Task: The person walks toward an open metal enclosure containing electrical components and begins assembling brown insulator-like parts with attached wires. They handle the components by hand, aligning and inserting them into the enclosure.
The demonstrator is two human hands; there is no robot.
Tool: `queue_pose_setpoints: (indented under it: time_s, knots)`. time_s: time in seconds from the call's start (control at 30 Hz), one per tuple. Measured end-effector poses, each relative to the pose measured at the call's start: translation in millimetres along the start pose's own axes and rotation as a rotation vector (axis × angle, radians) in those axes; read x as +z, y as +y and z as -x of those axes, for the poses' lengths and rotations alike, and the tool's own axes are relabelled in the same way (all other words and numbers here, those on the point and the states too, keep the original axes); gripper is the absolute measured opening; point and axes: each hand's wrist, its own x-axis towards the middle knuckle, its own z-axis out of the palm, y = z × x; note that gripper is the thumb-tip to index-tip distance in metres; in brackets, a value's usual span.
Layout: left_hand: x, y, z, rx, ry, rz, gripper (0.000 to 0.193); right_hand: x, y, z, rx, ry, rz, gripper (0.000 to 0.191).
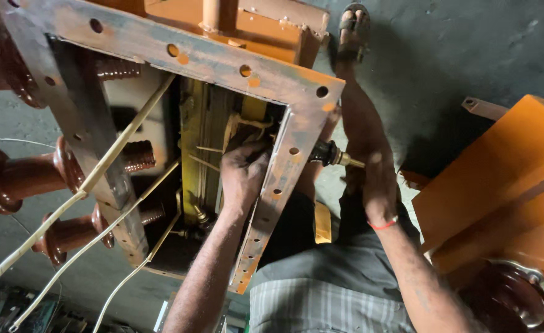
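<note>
An open rusty orange metal tank (296, 132) with a bolt-holed flange rim stands below me. My left hand (242, 174) reaches down inside it, fingers curled against the inner wall beside yellow insulated windings (201, 132); what it grips is hidden. My right hand (370, 176) is outside the tank wall, right next to a small dark bushing with a brass stud (333, 155). Whether it touches the stud I cannot tell. A red thread band circles the right wrist.
Brown ribbed porcelain insulators (13, 179) jut from the tank's left side. Pale sleeved leads (99, 169) run out to the lower left. An orange metal cover (500, 179) lies at the right with a dark round insulator (515, 296). A sandalled foot (353, 28) rests on the grey floor.
</note>
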Motion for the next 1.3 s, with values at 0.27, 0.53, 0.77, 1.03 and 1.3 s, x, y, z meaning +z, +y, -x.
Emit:
queue_pose_setpoints:
  time_s: [0.27, 0.53, 0.77, 1.03, 1.3]
  knots:
    - [1, 0, -1, -0.029, -0.022, 0.059, 0.028, 2, -11, 5, 0.227, 0.108, 0.146, 0.035]
    - [-2, 1, -2, -0.015, -0.012, -0.053, 0.028, -1, 4, 2, 0.000, 0.092, 0.235, 0.027]
    - [-3, 4, -2, -0.043, -0.012, -0.133, 0.029, 1, -1, 10, -0.198, -0.022, 0.162, 0.023]
    - [-4, 16, 19, 0.072, 0.090, -0.100, 0.030, 5, -10, 5, -0.197, 0.057, 0.321, 0.013]
    - [-9, 5, 29, -0.255, -0.083, 0.067, 0.047, 1, -9, 5, -0.151, 0.048, 0.222, 0.017]
